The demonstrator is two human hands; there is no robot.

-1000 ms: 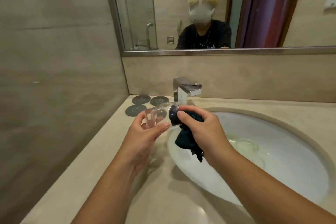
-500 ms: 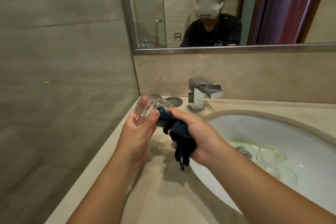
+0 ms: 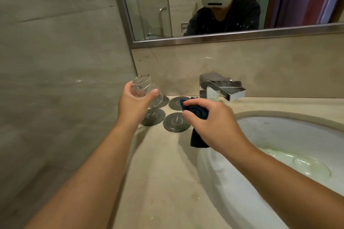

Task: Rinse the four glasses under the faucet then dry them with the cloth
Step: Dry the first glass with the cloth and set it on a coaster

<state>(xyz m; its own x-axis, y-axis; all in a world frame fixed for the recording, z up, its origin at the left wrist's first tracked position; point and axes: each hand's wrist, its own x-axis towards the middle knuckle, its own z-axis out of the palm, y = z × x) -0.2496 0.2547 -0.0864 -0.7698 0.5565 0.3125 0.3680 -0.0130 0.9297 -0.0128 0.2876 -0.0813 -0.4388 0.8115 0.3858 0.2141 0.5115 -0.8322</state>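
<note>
Holding a clear glass in the left hand above the coasters, dark cloth bunched in the right hand.
Left fingers and thumb curl round the tilted glass; the right hand grips the cloth over the table, beside the sink rim, before the faucet. Other glasses lie in the basin.

The cloth has come out of the glass
</note>
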